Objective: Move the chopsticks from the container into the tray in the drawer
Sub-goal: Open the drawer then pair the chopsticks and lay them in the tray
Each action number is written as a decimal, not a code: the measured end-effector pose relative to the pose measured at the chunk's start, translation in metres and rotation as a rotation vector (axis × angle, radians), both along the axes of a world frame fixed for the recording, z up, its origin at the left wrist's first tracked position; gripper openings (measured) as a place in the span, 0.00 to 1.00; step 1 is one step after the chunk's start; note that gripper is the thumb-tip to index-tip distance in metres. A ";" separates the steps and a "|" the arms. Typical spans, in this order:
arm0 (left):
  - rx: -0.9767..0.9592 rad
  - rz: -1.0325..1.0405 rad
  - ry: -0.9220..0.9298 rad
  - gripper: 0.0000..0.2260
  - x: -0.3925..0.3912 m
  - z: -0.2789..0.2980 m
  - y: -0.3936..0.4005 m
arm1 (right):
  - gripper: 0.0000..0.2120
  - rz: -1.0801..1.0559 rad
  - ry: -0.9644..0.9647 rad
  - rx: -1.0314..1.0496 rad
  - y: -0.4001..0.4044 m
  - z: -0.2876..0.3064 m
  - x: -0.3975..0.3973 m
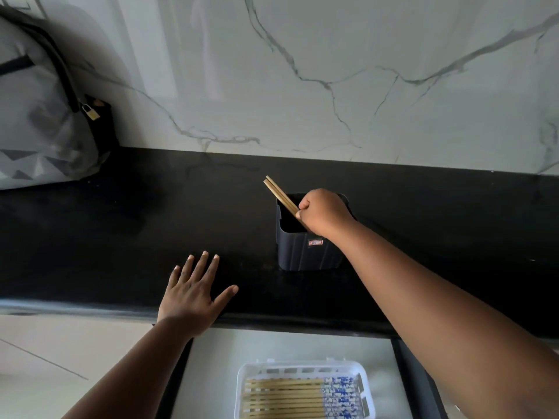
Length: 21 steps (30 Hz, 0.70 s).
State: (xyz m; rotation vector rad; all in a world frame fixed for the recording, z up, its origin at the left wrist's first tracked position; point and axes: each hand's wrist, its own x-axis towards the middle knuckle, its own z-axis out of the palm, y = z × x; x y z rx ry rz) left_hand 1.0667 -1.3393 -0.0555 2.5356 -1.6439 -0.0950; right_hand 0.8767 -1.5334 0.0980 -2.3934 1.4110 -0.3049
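Seemingly two chopsticks (279,195) in container (305,249); tray (305,368) holds more.

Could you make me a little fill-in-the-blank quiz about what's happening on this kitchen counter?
1. The right hand grips two ____ over the dark container.
2. The left hand lies flat on the black ____.
3. The white tray sits in the open ____.

Answers: chopsticks, counter, drawer

I'm looking at a home kitchen: a black tabletop (121,225) under a marble-veined wall (302,71), an open drawer (217,358) with chopsticks (284,397) in a tray (302,366), a backpack (39,116) parked nearby.
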 end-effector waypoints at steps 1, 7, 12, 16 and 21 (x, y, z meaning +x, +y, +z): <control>-0.001 0.001 -0.001 0.43 0.000 0.000 0.000 | 0.11 -0.017 0.011 0.042 -0.004 -0.001 0.003; -0.016 0.004 -0.011 0.43 0.001 -0.001 0.000 | 0.09 -0.029 0.011 0.265 -0.016 -0.004 0.007; -0.025 0.008 -0.012 0.42 0.001 -0.002 0.001 | 0.10 0.015 0.011 0.354 -0.021 -0.002 0.007; -0.036 0.009 -0.009 0.42 0.001 -0.002 0.001 | 0.11 0.028 -0.008 0.372 -0.024 -0.001 0.006; -0.043 0.006 -0.004 0.42 0.002 -0.003 0.001 | 0.13 0.011 -0.038 0.300 -0.028 0.000 0.001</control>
